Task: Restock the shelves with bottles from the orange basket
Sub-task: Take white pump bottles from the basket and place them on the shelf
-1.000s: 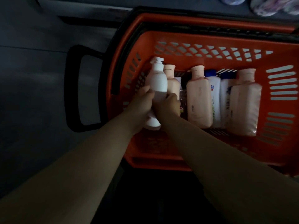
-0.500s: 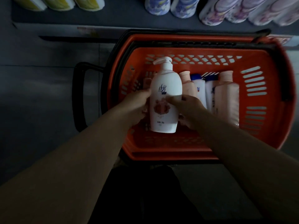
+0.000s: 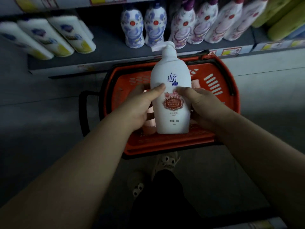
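Note:
A white pump bottle [image 3: 171, 75] with a blue logo and a red label is held upright above the orange basket [image 3: 219, 103]. My left hand [image 3: 142, 104] grips its left side, thumb across the front. My right hand [image 3: 203, 104] grips its right side. Pale pink bottles [image 3: 151, 124] still lie in the basket, mostly hidden behind the white bottle and my hands. The low grey shelf [image 3: 109, 47] runs just beyond the basket.
On the shelf stand white-and-yellow bottles [image 3: 69, 35] at left, blue-patterned bottles [image 3: 143, 27] in the middle and pink-patterned bottles [image 3: 206, 25] at right, with a gap between the left and middle groups. The basket's black handle [image 3: 82, 113] juts left. My shoes [image 3: 165, 164] are just below the basket.
Both hands have lifted the white pump bottle up out of the basket and closer to me. The view has tilted up, bringing the shelf and its bottles into sight.

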